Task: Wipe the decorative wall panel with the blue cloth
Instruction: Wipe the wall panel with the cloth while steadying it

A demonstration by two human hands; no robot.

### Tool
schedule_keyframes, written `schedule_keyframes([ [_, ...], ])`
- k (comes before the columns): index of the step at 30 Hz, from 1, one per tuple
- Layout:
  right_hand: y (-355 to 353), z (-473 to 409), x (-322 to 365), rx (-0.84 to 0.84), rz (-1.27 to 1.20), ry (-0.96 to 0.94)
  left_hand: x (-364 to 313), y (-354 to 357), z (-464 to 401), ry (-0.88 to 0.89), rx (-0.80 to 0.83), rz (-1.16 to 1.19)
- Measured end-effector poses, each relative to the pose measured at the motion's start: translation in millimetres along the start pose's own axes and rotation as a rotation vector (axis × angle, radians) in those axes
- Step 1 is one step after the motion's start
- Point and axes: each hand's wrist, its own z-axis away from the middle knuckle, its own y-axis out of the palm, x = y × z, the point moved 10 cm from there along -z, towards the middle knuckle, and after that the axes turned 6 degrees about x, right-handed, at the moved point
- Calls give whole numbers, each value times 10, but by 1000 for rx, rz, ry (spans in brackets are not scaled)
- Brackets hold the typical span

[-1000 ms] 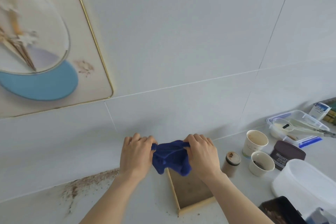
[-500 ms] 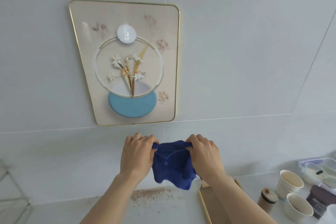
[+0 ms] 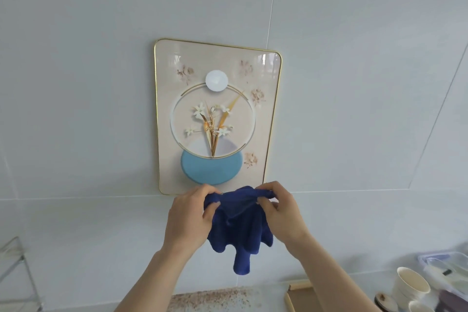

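- Panel [image 3: 217, 116]: mounted flat on the white tiled wall [image 3: 76, 83], centre of the frame. Rounded corners, thin gold rim. The picture on it shows white flowers with gold stems inside a ring, a pale blue disc at the bottom and a white disc at the top.
- Cloth [image 3: 240, 228]: dark blue, held up in the lower centre of the frame, just below the panel's bottom edge. Its top edge is stretched between both hands; the rest hangs loose in folds, with one tail reaching lowest at centre. From this view the cloth's top edge overlaps the panel's lower rim; whether it touches the panel cannot be told.
- Left hand [image 3: 188, 220]: closed on the cloth's top left corner, fingers curled over the fabric, thumb side toward the cloth.
- Right hand [image 3: 281, 215]: pinching the cloth's top right edge between thumb and fingers, knuckles raised.
- Both forearms rise from the bottom edge of the frame, bare.
- Counter [image 3: 266, 294]: runs along the bottom of the frame. A patch of brown crumbs [image 3: 210, 297] lies on it at the foot of the wall, bottom centre.
- Wooden tray [image 3: 298, 291]: bottom right of centre, partly hidden by the right forearm.
- Paper cups [image 3: 410, 284]: lower right corner, beside a clear lidded box [image 3: 445, 268].
- Wire rack [image 3: 17, 268]: lower left edge, partly cut off.
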Motion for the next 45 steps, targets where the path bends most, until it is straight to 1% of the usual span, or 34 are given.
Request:
schedule_keyframes([
  [2,-28,-1,-19,-54,-281,72,-37,21,-45,-30,23,151],
  [4,41,-18,-149,-83,-576,188,-108,49,-88,-46,20,316],
  [5,98,-13,-197,-93,-679,244,-157,59,-108,-52,9,386],
  [7,269,-18,-313,-85,-763,342,-239,99,-128,-65,-17,485],
  [9,543,15,-381,4,-850,425,-290,195,-123,-73,-30,523],
  [11,737,30,-384,108,-1016,459,-278,305,-114,-98,-46,512],
  [12,790,46,-369,172,-1089,459,-256,349,-117,-111,-52,500],
  [13,783,54,-347,221,-1095,437,-237,398,-130,-113,-38,491],
  [14,727,46,-347,245,-1028,398,-231,466,-153,-102,8,485],
  [15,640,38,-373,231,-913,364,-247,548,-173,-78,79,478],
  [16,542,-2,-450,180,-826,355,-266,620,-187,-50,148,460],
  [17,433,-30,-486,126,-767,351,-272,656,-200,-21,182,417],
  [18,332,-72,-541,59,-704,349,-256,637,-226,5,162,346],
  [20,139,-186,-573,-64,-557,307,-214,470,-312,52,7,170],
  [22,-45,-313,-455,-186,-387,208,-263,319,-428,128,-131,-7],
  [23,-117,-385,-355,-231,-325,138,-331,284,-496,185,-169,-82],
  [25,-213,-519,-103,-306,-258,-39,-482,265,-644,298,-208,-207],
  [27,-316,-626,158,-422,-149,-237,-596,283,-812,379,-226,-316],
  [29,-386,-713,388,-544,-1,-411,-659,306,-977,425,-245,-417],
  [32,-346,-864,546,-638,211,-614,-620,335,-1198,434,-280,-525],
  [34,-202,-931,504,-653,375,-685,-549,354,-1287,451,-309,-533],
  [36,-12,-950,387,-618,514,-728,-495,376,-1327,498,-345,-512],
  [38,123,-957,248,-548,550,-769,-460,386,-1353,532,-391,-506],
  [41,263,-910,46,-446,535,-821,-443,414,-1369,538,-462,-539],
  [45,423,-850,-224,-437,634,-823,-423,442,-1363,538,-532,-578],
])
